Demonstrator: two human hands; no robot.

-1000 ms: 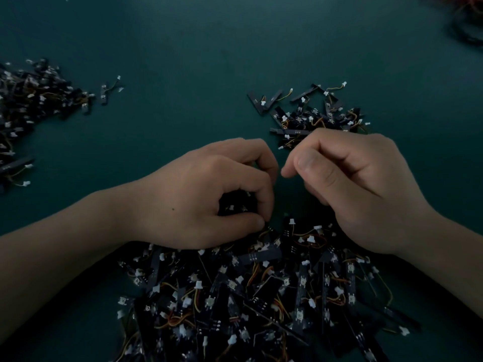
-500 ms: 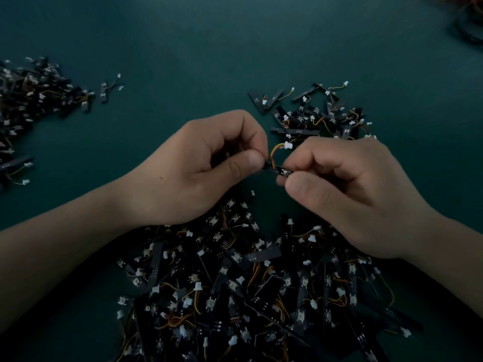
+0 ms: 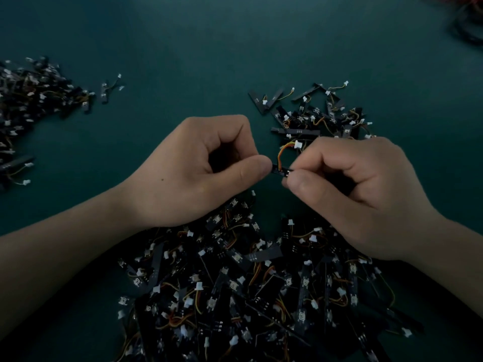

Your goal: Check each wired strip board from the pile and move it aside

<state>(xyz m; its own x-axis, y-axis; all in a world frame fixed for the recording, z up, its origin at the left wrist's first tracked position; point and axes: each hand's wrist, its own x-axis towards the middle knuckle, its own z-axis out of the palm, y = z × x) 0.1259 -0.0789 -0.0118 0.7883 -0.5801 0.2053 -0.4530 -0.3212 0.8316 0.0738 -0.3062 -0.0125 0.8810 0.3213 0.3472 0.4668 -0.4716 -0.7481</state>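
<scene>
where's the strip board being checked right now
Head view, mid-frame: the strip board is pinched between the left hand and right hand, with the big pile nearer and the smaller pile just beyond.

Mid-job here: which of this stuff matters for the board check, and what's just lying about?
Job: strip board pinched by left hand and right hand; near pile; small heap behind.
Lying about, probably: left heap; corner cables.

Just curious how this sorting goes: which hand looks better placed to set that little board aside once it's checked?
Probably the right hand: it pinches the strip board with the left hand, and the small pile of boards lies just beyond its knuckles.
</scene>
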